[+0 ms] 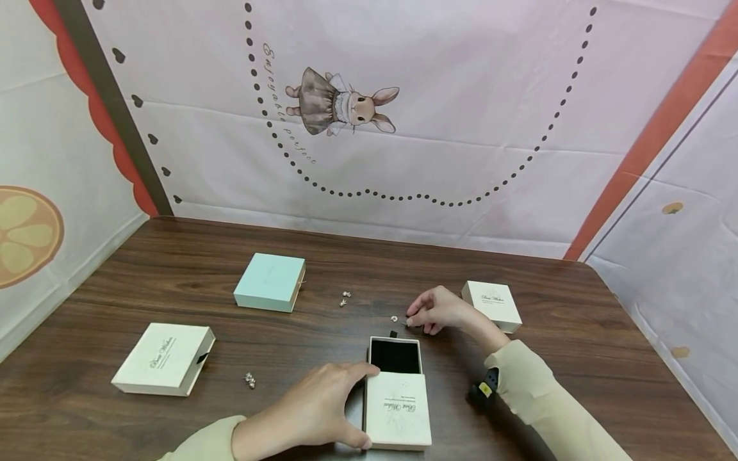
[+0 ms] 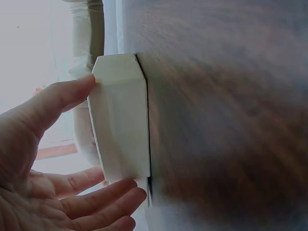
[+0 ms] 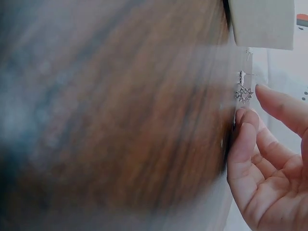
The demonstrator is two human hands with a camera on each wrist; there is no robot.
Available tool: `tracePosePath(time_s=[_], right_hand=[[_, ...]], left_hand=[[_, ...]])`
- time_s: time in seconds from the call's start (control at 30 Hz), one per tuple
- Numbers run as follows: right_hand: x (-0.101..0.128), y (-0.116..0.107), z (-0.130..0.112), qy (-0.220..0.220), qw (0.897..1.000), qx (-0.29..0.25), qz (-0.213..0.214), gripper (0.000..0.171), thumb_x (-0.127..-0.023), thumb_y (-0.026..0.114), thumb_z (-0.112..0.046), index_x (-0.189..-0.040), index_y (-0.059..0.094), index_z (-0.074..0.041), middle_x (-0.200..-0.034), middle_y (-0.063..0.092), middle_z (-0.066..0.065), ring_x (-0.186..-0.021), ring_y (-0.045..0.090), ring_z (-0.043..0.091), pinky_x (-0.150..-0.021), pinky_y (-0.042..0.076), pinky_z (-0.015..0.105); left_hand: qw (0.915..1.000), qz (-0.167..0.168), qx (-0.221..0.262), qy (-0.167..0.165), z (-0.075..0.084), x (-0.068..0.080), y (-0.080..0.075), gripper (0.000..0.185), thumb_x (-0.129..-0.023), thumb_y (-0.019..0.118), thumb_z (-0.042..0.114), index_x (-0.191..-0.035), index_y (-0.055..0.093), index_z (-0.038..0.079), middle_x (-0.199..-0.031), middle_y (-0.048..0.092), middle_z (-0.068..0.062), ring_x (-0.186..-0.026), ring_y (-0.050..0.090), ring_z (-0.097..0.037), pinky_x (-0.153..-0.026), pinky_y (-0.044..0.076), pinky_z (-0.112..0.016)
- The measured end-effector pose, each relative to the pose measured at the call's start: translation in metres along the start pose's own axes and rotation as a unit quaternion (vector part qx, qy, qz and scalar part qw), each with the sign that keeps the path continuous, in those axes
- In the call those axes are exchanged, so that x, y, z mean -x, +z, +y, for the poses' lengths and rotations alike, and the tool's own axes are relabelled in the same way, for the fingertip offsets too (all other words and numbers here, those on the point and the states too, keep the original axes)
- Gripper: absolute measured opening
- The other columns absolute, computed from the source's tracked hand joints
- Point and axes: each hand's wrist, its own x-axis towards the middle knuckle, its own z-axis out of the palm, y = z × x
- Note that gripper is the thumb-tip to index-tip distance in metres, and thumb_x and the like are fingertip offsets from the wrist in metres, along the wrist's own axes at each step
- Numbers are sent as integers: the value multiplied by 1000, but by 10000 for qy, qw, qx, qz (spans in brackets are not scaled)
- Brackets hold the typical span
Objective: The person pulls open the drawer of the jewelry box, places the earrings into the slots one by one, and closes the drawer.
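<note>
The right hand (image 1: 439, 310) is the nearer one to the small silver earring (image 1: 394, 318), which lies on the tabletop (image 1: 173, 301) just to the hand's left, at its fingertips; the right wrist view shows this star-like, sparkly piece (image 3: 244, 93) with its thin post beside it, and the fingers (image 3: 243, 144) only loosely bent next to it, so this grip has hold of nothing that I can see. Just nearer the person than the earring lies the open drawer box (image 1: 396, 397), its long axis running away from the person, the black velvet-lined tray (image 1: 395, 356) pulled out at the far end toward the earring. The left hand (image 1: 314, 413) has its grip spread wide over the cream card sleeve (image 2: 120, 125), thumb on one side edge and fingers curled at the other, steadying it flat. The card is matte and stiff with crisp corners and faint script on the lid. Farther off on the dark, wood-grained surface lie a pale blue box (image 1: 269, 282), two more cream boxes (image 1: 164, 358) (image 1: 492, 304), and two other little metal pairs (image 1: 345, 298) (image 1: 250, 380)
</note>
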Motion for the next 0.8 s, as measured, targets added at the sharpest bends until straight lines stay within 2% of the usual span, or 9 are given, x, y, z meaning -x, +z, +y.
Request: tracePosePath(time_s=[0.47, 0.8], right_hand=[[-4, 3, -1, -32, 9999, 115, -66, 19, -76, 72, -10, -90, 68, 2, -61, 61, 1, -50, 53, 11, -49, 50, 28], [-5, 6, -4, -6, 9998, 206, -40, 13, -76, 71, -7, -85, 69, 1, -59, 61, 0, -48, 53, 10, -48, 49, 26]], left_hand=[[10000, -13, 20, -12, 0, -1, 0, 76, -51, 85, 37, -118, 57, 14, -109, 63, -1, -96, 58, -18, -77, 48, -32], [10000, -1, 42, 17, 1, -1, -1, 75, -51, 85, 36, -116, 57, 13, -107, 64, -1, -93, 59, -16, -75, 49, -31]])
